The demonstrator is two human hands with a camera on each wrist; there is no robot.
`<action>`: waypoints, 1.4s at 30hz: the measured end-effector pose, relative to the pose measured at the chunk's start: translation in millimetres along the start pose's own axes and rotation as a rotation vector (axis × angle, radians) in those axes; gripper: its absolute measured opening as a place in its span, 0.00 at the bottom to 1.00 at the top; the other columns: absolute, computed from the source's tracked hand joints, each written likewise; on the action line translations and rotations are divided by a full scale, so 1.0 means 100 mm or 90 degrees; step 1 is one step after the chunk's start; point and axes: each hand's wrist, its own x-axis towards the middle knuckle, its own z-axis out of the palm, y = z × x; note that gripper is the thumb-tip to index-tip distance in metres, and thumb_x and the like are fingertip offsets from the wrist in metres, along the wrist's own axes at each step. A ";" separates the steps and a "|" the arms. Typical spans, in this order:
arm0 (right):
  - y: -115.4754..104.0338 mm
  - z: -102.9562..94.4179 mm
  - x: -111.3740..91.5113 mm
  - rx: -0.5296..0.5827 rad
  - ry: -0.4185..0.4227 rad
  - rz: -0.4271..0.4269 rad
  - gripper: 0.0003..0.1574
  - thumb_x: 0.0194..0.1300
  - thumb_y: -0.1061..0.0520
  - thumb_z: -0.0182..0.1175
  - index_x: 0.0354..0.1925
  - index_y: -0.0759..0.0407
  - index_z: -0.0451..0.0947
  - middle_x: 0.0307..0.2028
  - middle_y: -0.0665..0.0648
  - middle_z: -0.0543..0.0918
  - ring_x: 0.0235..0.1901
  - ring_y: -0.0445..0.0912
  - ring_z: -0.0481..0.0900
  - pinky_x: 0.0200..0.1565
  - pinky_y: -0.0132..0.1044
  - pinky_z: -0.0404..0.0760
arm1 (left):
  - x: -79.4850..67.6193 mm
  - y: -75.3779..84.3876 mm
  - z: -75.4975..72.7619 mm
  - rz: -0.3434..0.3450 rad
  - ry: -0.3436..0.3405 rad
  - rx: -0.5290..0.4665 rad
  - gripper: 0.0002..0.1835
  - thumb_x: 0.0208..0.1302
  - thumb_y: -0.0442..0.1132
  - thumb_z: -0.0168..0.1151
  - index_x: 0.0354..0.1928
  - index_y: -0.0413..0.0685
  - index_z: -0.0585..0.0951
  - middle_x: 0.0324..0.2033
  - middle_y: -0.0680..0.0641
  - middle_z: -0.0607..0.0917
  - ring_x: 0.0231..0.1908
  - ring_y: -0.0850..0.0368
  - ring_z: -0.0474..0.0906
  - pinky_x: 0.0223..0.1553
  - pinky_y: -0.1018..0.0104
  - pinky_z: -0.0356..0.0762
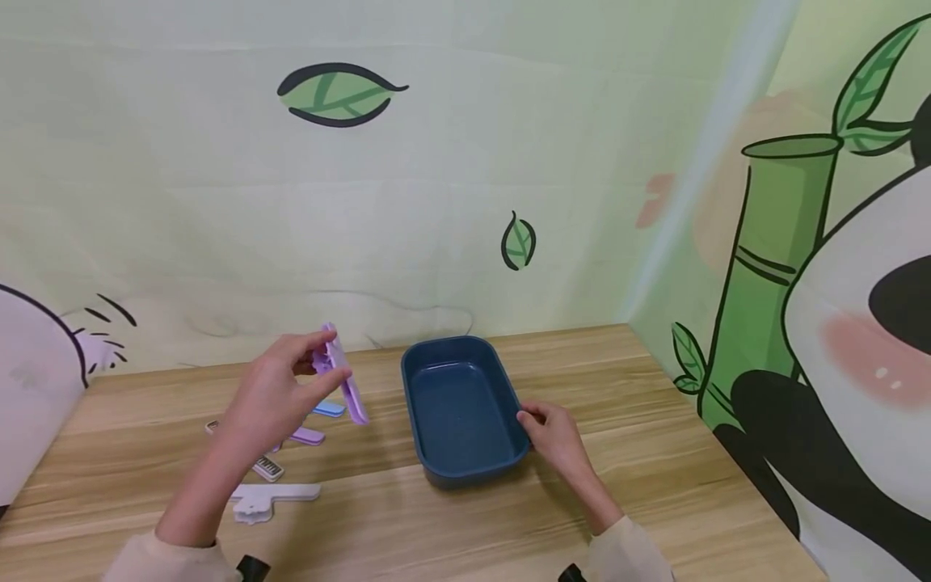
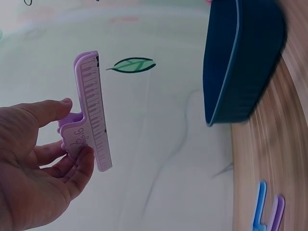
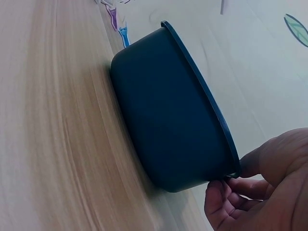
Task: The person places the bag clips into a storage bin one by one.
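Note:
My left hand pinches a purple plastic clip above the table, left of the dark blue basin. In the left wrist view, this clip has a long straight bar with a printed pattern and a wavy-edged handle with lettering. Its handle sits between the thumb and fingers. On the basin's right side, my right hand pinches the rim between thumb and fingers. The right wrist view shows that hand at a rim corner. No object lies inside the basin.
Left on the wooden table lie several more clips: a white one, a patterned one, a purple one and a blue one. My left forearm partly hides them. A printed cloth wall stands behind.

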 end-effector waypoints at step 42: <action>0.04 -0.02 0.03 0.034 -0.038 0.035 0.16 0.76 0.64 0.58 0.56 0.74 0.81 0.40 0.64 0.86 0.29 0.48 0.80 0.32 0.44 0.85 | 0.57 0.39 1.53 0.000 -0.109 -0.081 0.30 0.64 0.41 0.75 0.66 0.38 0.78 0.49 0.39 0.82 0.43 0.49 0.78 0.48 0.58 0.83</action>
